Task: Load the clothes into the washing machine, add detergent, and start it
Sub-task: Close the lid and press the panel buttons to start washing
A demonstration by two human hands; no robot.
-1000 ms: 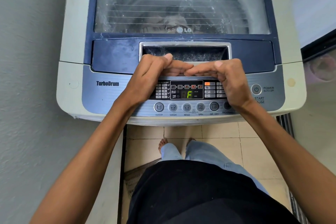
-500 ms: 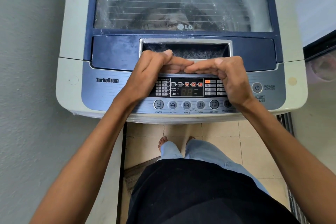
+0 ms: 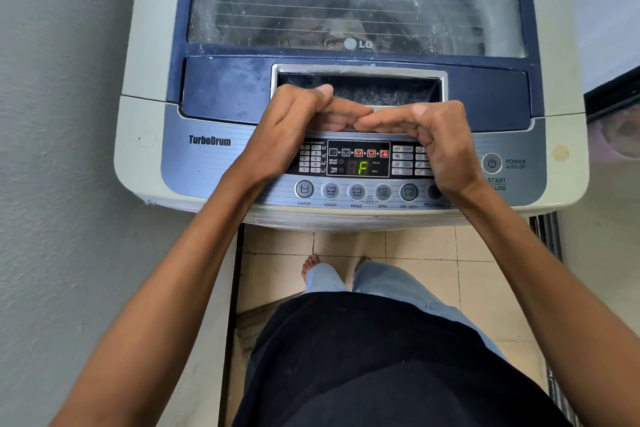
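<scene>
Head view looks straight down on the washing machine (image 3: 349,87), and you can judge the task far along. Its lid (image 3: 356,3) is shut, and through the cloudy window you can make out dark clothes (image 3: 311,21) lying in the drum, so loading looks finished. Whether detergent went in, you cannot tell from here. The control panel (image 3: 358,159) is lit, with red cycle icons and a green "F" on the display (image 3: 362,167), so power is on; what that letter means is not clear, and the pictures do not show whether a cycle is running.

Your left hand (image 3: 294,128) and right hand (image 3: 440,142) are both curled, fingertips meeting over the front lip of the lid handle recess (image 3: 381,90). They seem to press on that edge rather than grip anything, and neither holds a loose item. The start/pause button (image 3: 496,184) sits just beside your right wrist and is partly hidden by it, near the power button (image 3: 491,163).

A wall (image 3: 69,149) runs close along the left. Tiled floor (image 3: 433,253) lies below, with a bare foot (image 3: 310,265) showing. Nothing blocks the buttons except your own hands.
</scene>
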